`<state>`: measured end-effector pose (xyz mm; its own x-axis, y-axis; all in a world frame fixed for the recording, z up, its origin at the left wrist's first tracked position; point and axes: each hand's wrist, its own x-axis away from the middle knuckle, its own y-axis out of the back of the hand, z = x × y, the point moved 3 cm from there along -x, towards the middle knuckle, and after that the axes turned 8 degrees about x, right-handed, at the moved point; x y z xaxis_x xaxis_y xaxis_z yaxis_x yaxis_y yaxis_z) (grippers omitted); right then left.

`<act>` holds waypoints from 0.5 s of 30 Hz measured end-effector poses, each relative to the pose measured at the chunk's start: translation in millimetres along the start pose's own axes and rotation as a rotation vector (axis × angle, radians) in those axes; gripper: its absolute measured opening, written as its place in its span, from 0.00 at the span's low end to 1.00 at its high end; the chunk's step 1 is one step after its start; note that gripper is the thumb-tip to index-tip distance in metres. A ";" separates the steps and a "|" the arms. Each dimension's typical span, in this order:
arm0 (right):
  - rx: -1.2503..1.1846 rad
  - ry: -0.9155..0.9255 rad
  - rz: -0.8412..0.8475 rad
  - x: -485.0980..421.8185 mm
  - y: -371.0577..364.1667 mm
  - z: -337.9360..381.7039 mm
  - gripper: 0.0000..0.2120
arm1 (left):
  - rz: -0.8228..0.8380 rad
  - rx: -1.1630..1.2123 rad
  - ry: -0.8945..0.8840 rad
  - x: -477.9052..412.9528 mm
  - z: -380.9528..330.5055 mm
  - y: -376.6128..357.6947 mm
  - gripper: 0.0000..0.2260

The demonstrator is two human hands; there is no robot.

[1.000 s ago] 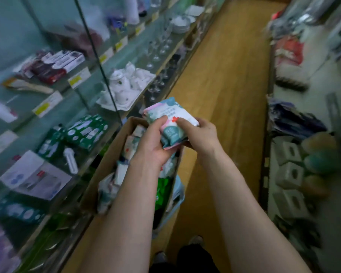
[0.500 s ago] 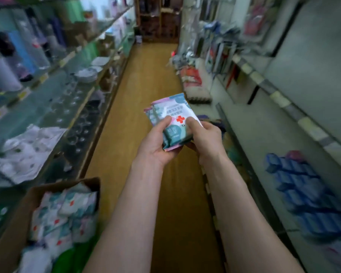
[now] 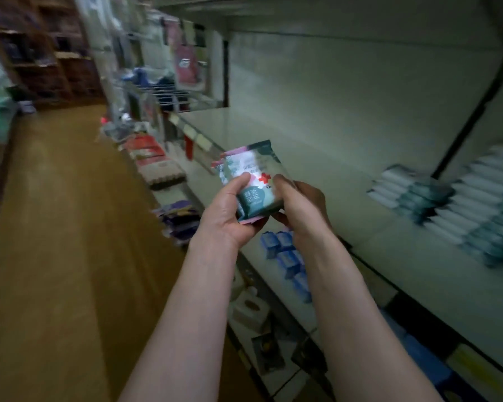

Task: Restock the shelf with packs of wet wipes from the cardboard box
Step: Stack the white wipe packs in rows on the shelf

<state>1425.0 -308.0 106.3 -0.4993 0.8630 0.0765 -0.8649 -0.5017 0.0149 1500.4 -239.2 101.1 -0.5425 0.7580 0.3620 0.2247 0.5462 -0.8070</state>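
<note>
Left hand point(image 3: 230, 211) and right hand point(image 3: 301, 204) grip the packs point(image 3: 254, 175), near upright. I see the stack point(image 3: 413, 195) right of them; right hand nearer.

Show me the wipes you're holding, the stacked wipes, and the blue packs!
held wipes pack point(image 3: 254, 166): head view, middle of its front.
stacked wipes point(image 3: 471, 210): head view, front of the pile.
blue packs point(image 3: 286, 261): head view, top of one pack.

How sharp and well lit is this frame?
Head view: dim, corners darkened; shelved wipes stacks and the far shelving smear with motion blur; the packs held in the left hand and right hand are sharpest, their red cross clear, small print unreadable.
</note>
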 end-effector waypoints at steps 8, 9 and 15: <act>0.029 0.005 -0.253 -44.9 81.3 11.2 0.05 | 0.200 -0.148 0.289 -60.8 51.7 -68.1 0.07; 0.027 0.005 -0.280 -49.6 88.3 13.5 0.04 | 0.236 -0.176 0.317 -68.5 55.6 -75.3 0.07; 0.087 -0.031 -0.418 -79.6 109.5 25.5 0.04 | 0.358 -0.293 0.438 -113.4 62.3 -104.9 0.11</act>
<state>1371.3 -433.2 127.2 -0.1035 0.9917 0.0758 -0.9844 -0.1130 0.1346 1487.9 -404.6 115.6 -0.0257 0.9534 0.3005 0.5765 0.2597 -0.7748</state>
